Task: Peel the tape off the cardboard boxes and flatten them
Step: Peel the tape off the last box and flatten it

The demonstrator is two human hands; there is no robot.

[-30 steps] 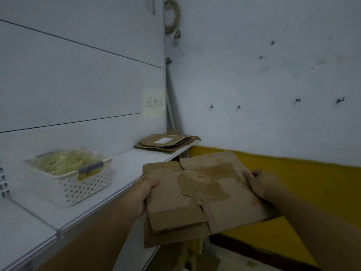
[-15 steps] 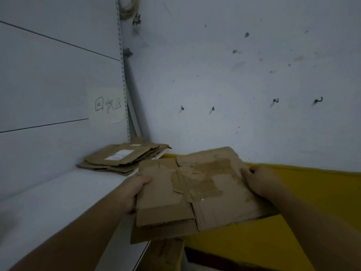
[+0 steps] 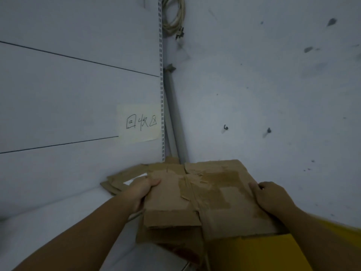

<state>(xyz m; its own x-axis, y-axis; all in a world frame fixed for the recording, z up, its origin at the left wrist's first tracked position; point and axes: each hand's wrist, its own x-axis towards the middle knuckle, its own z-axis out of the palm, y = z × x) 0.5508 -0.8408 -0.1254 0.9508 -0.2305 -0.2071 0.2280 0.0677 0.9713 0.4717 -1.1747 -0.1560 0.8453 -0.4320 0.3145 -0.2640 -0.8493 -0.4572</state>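
Cardboard box (image 3: 214, 204), already flattened, gripped at both side edges and carried level. Left hand (image 3: 140, 192) clamped on the left edge, thumb on top, fingers tucked underneath out of sight. Right hand (image 3: 273, 200) curled round the right edge, knuckles up, fingertips hidden below the board. Held wide like this probably to keep the loose flaps from sagging or fanning open. Pale torn patches (image 3: 220, 182) across the top face, likely scars of peeled tape; no glossy strip discernible, though too dim for certainty. Hovering over the far right end of the white shelf (image 3: 58, 222), right half overhanging the shelf's edge above the yellow wall band (image 3: 263, 253). Just beyond the left hand, partly hidden under the held box, a stack of flattened cardboard (image 3: 123, 178) lying on the shelf, pushed into the corner. Above it on the left panel, a handwritten paper note (image 3: 140, 124), likely marking the spot for finished pieces. Beside the note, a slotted upright (image 3: 161, 75); near its top, a coil of cord (image 3: 173, 14). Small hooks (image 3: 226, 127) on the right wall, well apart from the box. Peeling and flattening apparently done for this piece; laying it on the stack the likely next step.
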